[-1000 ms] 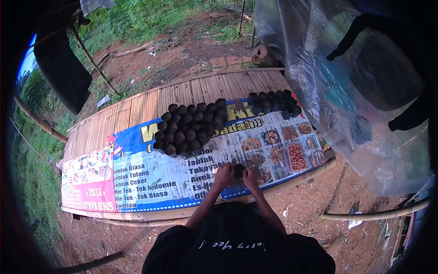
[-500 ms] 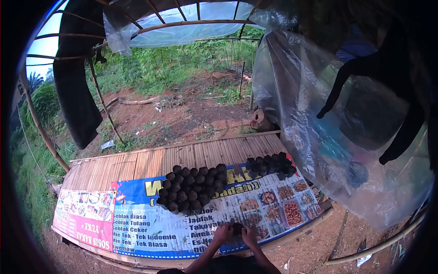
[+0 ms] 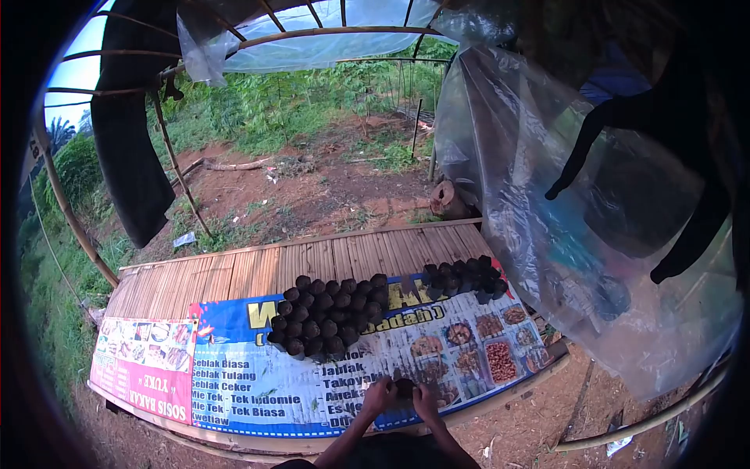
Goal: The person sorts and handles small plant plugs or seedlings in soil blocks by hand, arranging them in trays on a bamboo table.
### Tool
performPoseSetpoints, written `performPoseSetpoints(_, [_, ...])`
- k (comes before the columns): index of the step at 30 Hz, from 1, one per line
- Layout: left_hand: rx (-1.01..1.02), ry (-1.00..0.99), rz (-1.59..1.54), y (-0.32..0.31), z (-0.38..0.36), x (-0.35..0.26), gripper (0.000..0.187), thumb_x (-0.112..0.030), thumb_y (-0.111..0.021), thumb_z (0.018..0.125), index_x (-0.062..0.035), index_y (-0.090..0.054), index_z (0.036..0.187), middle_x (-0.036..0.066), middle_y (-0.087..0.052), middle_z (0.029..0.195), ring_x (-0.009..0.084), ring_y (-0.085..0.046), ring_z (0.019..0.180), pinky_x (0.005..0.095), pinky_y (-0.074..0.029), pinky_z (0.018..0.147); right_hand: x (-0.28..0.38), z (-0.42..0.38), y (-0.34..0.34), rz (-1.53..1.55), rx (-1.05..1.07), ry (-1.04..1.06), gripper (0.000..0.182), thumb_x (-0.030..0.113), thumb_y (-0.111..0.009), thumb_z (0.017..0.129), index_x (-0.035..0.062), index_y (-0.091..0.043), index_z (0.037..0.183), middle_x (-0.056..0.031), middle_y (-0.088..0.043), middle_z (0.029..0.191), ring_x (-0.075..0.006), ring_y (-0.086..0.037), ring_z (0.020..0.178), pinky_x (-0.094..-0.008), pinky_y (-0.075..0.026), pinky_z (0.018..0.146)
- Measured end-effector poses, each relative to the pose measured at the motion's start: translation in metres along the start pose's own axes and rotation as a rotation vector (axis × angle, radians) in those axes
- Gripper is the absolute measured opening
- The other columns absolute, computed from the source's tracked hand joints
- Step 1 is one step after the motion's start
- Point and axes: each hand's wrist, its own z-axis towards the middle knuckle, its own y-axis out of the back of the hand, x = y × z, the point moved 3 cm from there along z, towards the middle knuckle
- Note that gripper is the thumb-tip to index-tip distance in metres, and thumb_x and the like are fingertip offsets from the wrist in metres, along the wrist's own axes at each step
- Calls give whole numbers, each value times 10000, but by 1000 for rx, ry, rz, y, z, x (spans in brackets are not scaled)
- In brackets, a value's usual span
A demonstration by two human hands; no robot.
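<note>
Near the table's front edge, my left hand and my right hand are closed on either side of one small dark pot. Beyond them, a large cluster of similar dark pots stands packed together on the printed banner. A smaller group of dark pots sits farther right near the banner's back edge. What fills the pots is too dark to tell.
The banner lies on a bamboo-slat table. Clear plastic sheeting hangs at the right, with a dark cloth over it. Bamboo poles and black sheeting stand at the left. A hollow log lies behind the table.
The held pot and both hands sit slightly higher in the view, and more of the pot's dark top shows. The camera view has shifted a little.
</note>
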Motion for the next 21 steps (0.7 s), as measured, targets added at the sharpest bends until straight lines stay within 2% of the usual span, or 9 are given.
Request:
performPoseSetpoints(3, [-15,31,17,-4,-4,3,185,-193,-600,789,-19,-578,849,215,-631,781,407,-623,754,479,-486,665,-6,-1,-6,49,15,16,241,256,-514,876,29,-542,798,-254,-585,776,-462,-568,792,-516,-438,672])
performPoseSetpoints(9, [-99,-106,-75,3,-1,-1,165,-164,-603,778,-13,-568,837,214,-618,744,396,-626,699,457,-492,618,-2,2,-8,24,-38,-5,258,264,-519,868,19,-550,794,-249,-592,777,-459,-573,790,-522,-442,697])
performPoseSetpoints(12, [-118,-69,-97,1,-2,6,162,-161,-604,775,-14,-564,830,208,-612,721,388,-626,678,438,-488,600,-10,3,-14,-17,9,26,256,257,-518,867,12,-557,805,-253,-594,781,-461,-573,792,-525,-442,699])
performPoseSetpoints(15, [-87,24,-145,7,-6,6,182,-175,-604,771,-9,-560,833,214,-602,702,386,-622,668,434,-480,591,10,1,-5,-29,-61,46,232,244,-526,878,23,-572,823,-233,-608,789,-443,-585,796,-505,-450,673])
performPoseSetpoints(17, [-31,30,-130,1,0,15,200,-193,-599,772,-4,-559,826,217,-599,695,392,-620,672,439,-478,596,10,2,-3,-23,-19,22,221,237,-526,877,29,-573,818,-232,-607,779,-442,-587,790,-502,-452,676])
performPoseSetpoints(21, [-69,-9,-108,3,-4,6,202,-190,-601,768,-4,-561,835,217,-610,718,402,-623,699,450,-485,622,4,7,-8,-44,-2,-9,210,224,-521,881,27,-568,825,-233,-605,769,-444,-585,788,-493,-454,672])
